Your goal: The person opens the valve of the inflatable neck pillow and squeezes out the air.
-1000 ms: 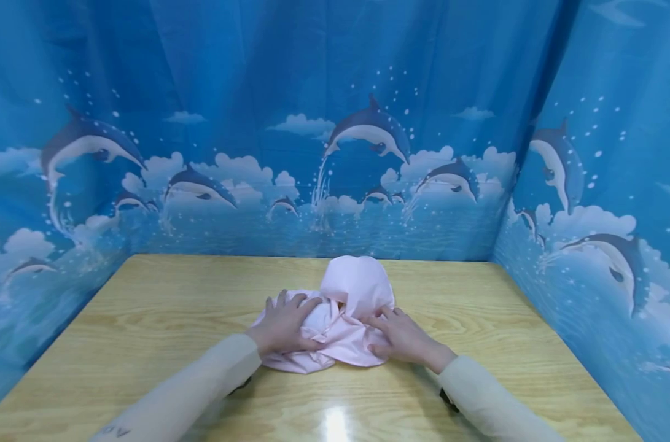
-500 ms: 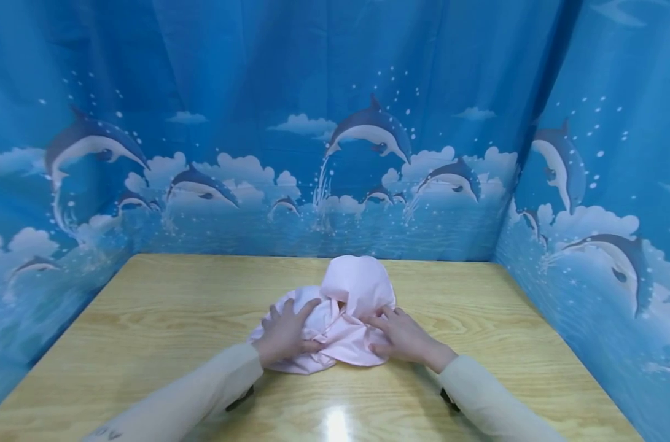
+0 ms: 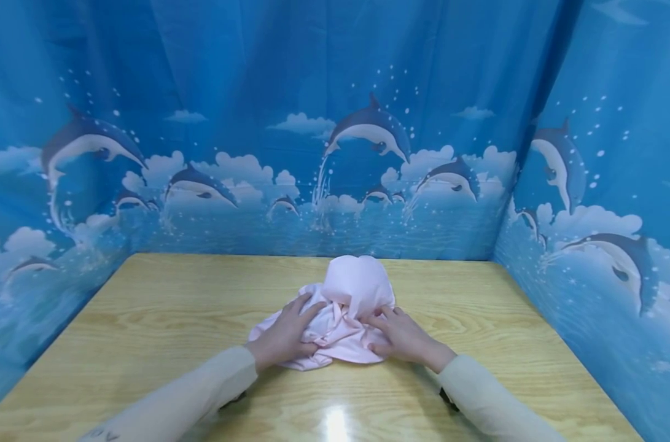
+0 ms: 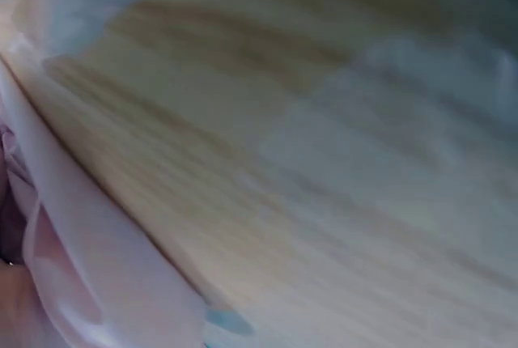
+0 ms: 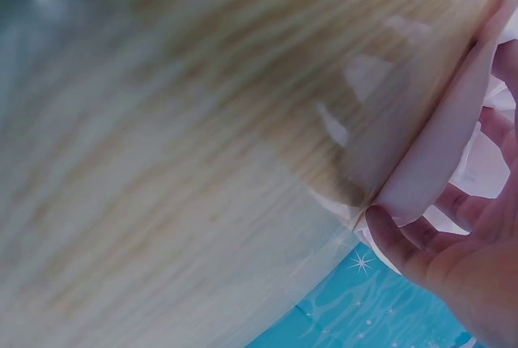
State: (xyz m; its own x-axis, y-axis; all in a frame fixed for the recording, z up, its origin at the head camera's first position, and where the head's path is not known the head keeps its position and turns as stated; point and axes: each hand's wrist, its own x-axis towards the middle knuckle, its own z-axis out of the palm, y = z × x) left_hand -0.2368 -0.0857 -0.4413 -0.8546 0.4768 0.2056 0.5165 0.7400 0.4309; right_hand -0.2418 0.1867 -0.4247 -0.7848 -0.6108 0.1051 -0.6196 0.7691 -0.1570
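Observation:
A crumpled pale pink cloth (image 3: 359,285) lies on the table, its far part spread into a rounded, notched flap. My left hand (image 3: 285,334) rests on the cloth's left side, fingers stretched forward and the thumb on the folds. At the right edge, my right hand (image 3: 406,337) holds the cloth between thumb and curled fingers. The right wrist view shows the thumb of the right hand (image 5: 453,271) at the rim of the pink cloth (image 5: 437,154). Only a sliver of the left hand (image 4: 24,311) shows beside the pink cloth (image 4: 105,243) in the left wrist view.
The wood-grain table (image 3: 174,301) stretches to both sides of the cloth. Blue curtains (image 3: 246,92) printed with dolphins and clouds stand along the table's back and sides. A bright light reflection lies near the front.
My left hand first drew back slightly, then slid forward over the cloth. The left part of the cloth has bunched up more. My right hand has stayed in place.

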